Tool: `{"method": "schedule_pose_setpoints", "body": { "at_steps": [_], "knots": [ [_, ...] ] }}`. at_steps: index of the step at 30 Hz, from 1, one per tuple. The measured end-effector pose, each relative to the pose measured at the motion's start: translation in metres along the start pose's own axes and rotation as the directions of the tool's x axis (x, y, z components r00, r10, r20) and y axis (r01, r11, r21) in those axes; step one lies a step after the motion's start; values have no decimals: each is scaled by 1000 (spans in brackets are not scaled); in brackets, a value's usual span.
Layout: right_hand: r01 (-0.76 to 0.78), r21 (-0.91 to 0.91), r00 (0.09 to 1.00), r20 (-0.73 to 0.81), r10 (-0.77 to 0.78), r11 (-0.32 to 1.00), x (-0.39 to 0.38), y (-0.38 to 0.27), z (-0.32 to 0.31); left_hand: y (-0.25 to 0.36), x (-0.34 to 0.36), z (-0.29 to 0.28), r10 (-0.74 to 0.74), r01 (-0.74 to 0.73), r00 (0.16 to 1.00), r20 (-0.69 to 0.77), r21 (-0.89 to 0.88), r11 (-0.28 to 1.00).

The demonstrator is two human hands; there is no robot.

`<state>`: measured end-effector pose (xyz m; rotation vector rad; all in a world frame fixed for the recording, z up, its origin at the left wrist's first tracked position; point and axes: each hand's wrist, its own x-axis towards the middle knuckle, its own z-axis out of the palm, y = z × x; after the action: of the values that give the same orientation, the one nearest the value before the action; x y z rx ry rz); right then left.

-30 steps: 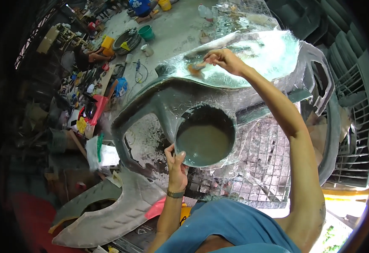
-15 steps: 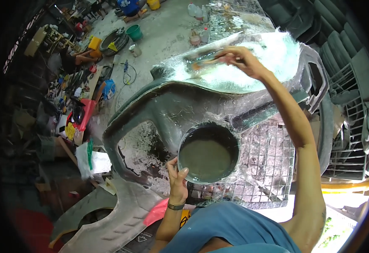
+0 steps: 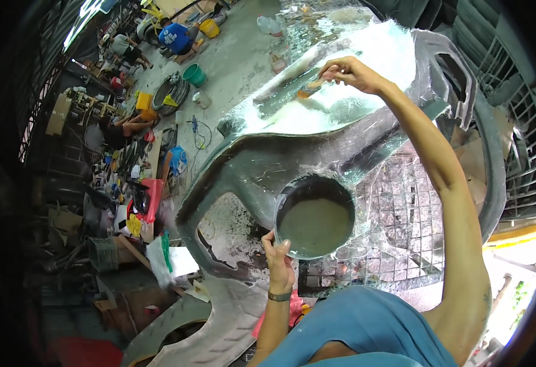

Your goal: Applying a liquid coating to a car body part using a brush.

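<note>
My left hand (image 3: 279,260) is closed on the near-left rim of a round pot (image 3: 314,218) holding murky grey-green liquid. My right hand (image 3: 347,74) grips the handle of a paintbrush (image 3: 309,88), its orange-brown bristles down on white fibrous matting (image 3: 372,58) with dark wetted patches. The matting lies over the upper part of a large dark, curved moulded panel (image 3: 243,153), which has openings at both ends. Below the panel and beside the pot is a wire grid (image 3: 390,220) over a stained pale surface.
Moulded panels (image 3: 206,324) lie at lower left; stacked dark pieces and a wire rack (image 3: 519,177) stand right. Assorted clutter (image 3: 139,202) fills the left. Farther off are co-workers (image 3: 176,40) on the floor, a green bucket (image 3: 194,74) and a yellow bucket (image 3: 209,27).
The brush in my right hand has shifted rightward along the matting. The pot in my left hand has moved right and slightly down in view; the camera's view has also shifted.
</note>
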<state>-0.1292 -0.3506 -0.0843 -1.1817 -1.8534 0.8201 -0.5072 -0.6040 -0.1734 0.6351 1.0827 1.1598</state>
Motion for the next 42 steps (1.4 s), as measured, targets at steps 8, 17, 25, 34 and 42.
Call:
{"method": "schedule_pose_setpoints", "body": {
  "at_steps": [8,17,25,34,42],
  "knots": [
    [28,136,953,297,-67,990,-101,-107,37,16,6,26,-4,6,1000,-28,80,997],
    [-333,269,936,213,281,904,-97,-76,44,18,21,43,-7,9,1000,-25,99,995],
    [-70,287,995,-52,89,955,42,-54,55,22,17,38,-1,4,999,-37,59,998],
    [-159,208,956,-211,203,965,103,-19,102,16,6,18,-33,34,999,-18,55,998],
    [-85,192,990,-90,104,978,103,-42,141,20,4,21,-29,25,999,39,94,995]
  ]
}}
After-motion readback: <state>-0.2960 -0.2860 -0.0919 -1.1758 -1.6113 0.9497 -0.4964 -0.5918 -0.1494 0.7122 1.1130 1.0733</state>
